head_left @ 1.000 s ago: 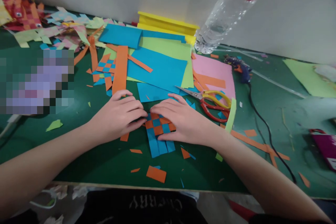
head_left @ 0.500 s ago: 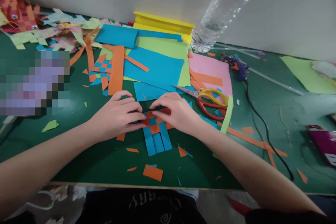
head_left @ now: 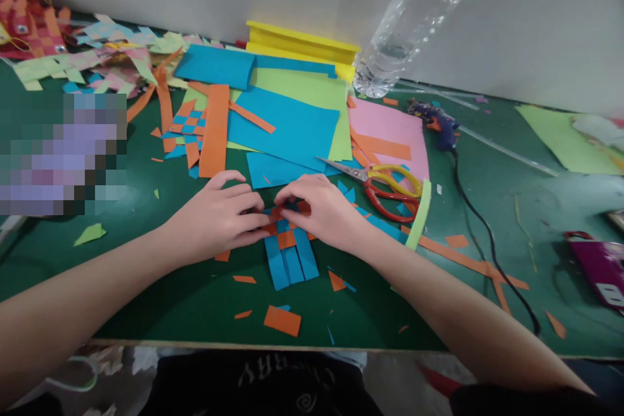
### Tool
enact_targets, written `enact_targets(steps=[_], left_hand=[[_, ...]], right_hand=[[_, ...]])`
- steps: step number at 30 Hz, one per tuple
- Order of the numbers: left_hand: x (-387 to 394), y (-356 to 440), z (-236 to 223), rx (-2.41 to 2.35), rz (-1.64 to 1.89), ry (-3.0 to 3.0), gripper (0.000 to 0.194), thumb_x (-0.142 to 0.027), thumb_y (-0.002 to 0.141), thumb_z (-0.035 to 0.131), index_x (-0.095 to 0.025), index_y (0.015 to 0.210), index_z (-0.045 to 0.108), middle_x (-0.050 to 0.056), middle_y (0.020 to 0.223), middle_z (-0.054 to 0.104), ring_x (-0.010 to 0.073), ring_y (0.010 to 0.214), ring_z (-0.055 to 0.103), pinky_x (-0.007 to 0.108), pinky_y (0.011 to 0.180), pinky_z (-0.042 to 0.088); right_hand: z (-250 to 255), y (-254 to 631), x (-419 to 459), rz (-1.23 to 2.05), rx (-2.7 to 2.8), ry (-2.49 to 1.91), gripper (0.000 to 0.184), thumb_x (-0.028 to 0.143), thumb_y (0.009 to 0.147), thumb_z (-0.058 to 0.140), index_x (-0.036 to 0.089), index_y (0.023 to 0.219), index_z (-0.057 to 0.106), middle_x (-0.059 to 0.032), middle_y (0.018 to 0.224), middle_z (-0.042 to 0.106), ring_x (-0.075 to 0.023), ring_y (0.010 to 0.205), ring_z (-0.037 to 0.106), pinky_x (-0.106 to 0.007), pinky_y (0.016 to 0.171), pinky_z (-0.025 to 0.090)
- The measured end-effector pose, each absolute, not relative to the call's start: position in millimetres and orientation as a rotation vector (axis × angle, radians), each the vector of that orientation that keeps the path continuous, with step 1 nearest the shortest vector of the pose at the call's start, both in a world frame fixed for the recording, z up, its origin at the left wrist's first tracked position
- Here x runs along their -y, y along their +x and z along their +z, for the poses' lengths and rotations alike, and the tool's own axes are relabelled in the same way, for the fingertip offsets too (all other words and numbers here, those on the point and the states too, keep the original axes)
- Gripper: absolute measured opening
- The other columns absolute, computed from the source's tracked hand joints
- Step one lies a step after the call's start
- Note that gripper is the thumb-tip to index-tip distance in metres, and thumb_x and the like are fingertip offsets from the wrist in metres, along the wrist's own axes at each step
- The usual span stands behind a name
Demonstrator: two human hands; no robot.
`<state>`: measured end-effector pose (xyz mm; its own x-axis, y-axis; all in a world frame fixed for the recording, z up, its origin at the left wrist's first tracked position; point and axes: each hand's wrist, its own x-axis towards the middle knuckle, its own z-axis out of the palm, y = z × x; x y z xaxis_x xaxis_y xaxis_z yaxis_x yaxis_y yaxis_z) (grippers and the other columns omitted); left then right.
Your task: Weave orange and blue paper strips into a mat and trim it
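A woven paper piece of blue and orange strips lies on the green table between my hands, its loose blue ends fanning toward me. My left hand holds its left edge, fingers bent and tips pressed against the orange strip ends. With thumb and forefinger closed together, my right hand pinches the top of the weave at the right. The fingers cover part of the upper rows. Just beyond my right hand rest scissors with red and yellow handles, blades pointing left.
Blue paper sheets, an orange strip and pink paper lie behind my hands. A water bottle stands by the wall. To the right is a corded glue gun. Paper scraps are scattered near the front edge.
The right thumb and forefinger have shifted slightly at the top of the weave, the thumb now a little lower. My left hand stays in place on the left edge.
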<state>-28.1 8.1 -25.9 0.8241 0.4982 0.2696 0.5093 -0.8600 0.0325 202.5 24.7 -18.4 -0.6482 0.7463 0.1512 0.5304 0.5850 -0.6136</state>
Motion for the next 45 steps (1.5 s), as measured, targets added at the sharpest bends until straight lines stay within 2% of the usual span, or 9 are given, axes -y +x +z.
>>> enact_targets(steps=[12, 17, 23, 27, 33, 42, 45], left_hand=[[-8.4, -25.7, -23.5, 0.716, -0.539, -2.937, 0.025, -0.028, 0.101, 0.051, -0.022, 0.086, 0.071, 0.000, 0.081, 0.070, 0.0164, 0.075, 0.063, 0.039, 0.098, 0.036], [-7.9, -26.1, -24.0, 0.729, -0.476, -2.926, 0.027, -0.029, 0.103, 0.049, -0.022, 0.089, 0.070, 0.000, 0.082, 0.070, 0.0169, 0.075, 0.063, 0.040, 0.098, 0.036], [-8.2, -26.8, -26.7, 0.719, -0.507, -2.915, 0.026, -0.030, 0.104, 0.048, -0.022, 0.092, 0.070, -0.001, 0.082, 0.069, 0.0160, 0.076, 0.063, 0.040, 0.097, 0.038], [-7.5, -27.7, -27.5, 0.702, -0.539, -2.931, 0.026, -0.032, 0.104, 0.046, -0.021, 0.093, 0.067, 0.000, 0.082, 0.068, 0.0161, 0.076, 0.063, 0.041, 0.096, 0.038], [-4.8, -27.3, -28.6, 0.716, -0.529, -2.958, 0.033, -0.046, 0.100, 0.052, -0.016, 0.096, 0.064, 0.005, 0.087, 0.069, 0.0210, 0.080, 0.066, 0.045, 0.095, 0.041], [-1.9, -22.7, -26.3, 0.708, -0.558, -2.946, 0.028, -0.042, 0.100, 0.053, -0.016, 0.100, 0.064, 0.003, 0.083, 0.069, 0.0207, 0.078, 0.065, 0.044, 0.095, 0.042], [-1.4, -21.3, -23.8, 0.691, -0.571, -2.958, 0.024, -0.038, 0.100, 0.053, -0.018, 0.095, 0.064, 0.001, 0.081, 0.069, 0.0188, 0.076, 0.065, 0.043, 0.095, 0.041]], right_hand=[[-17.7, 200.2, -25.0, 0.747, 2.458, -1.010, 0.016, 0.006, 0.086, 0.060, 0.018, 0.091, 0.069, -0.0012, 0.086, 0.073, -0.0163, 0.085, 0.060, -0.033, 0.084, 0.039], [-18.8, 201.1, -24.4, 0.760, 2.464, -1.007, 0.017, 0.006, 0.087, 0.058, 0.019, 0.092, 0.068, -0.0002, 0.086, 0.073, -0.0164, 0.086, 0.060, -0.034, 0.087, 0.038], [-17.6, 201.2, -23.8, 0.767, 2.468, -1.025, 0.013, 0.010, 0.087, 0.060, 0.019, 0.091, 0.068, -0.0010, 0.087, 0.071, -0.0167, 0.085, 0.059, -0.035, 0.088, 0.036], [-12.0, 203.7, -23.0, 0.815, 2.505, -1.024, 0.006, 0.018, 0.088, 0.064, 0.020, 0.093, 0.067, -0.0017, 0.093, 0.072, -0.0189, 0.093, 0.060, -0.036, 0.091, 0.033], [-6.0, 208.7, -21.9, 0.892, 2.554, -1.010, 0.014, 0.023, 0.085, 0.069, 0.020, 0.098, 0.066, -0.0013, 0.101, 0.073, -0.0201, 0.101, 0.059, -0.037, 0.095, 0.028], [-8.0, 209.1, -21.2, 0.853, 2.587, -0.989, 0.012, 0.024, 0.086, 0.069, 0.020, 0.096, 0.064, -0.0028, 0.104, 0.071, -0.0204, 0.103, 0.058, -0.036, 0.094, 0.025], [-6.8, 209.1, -21.6, 0.864, 2.599, -0.998, 0.010, 0.024, 0.086, 0.069, 0.020, 0.095, 0.064, -0.0027, 0.104, 0.071, -0.0203, 0.103, 0.058, -0.037, 0.094, 0.025]])
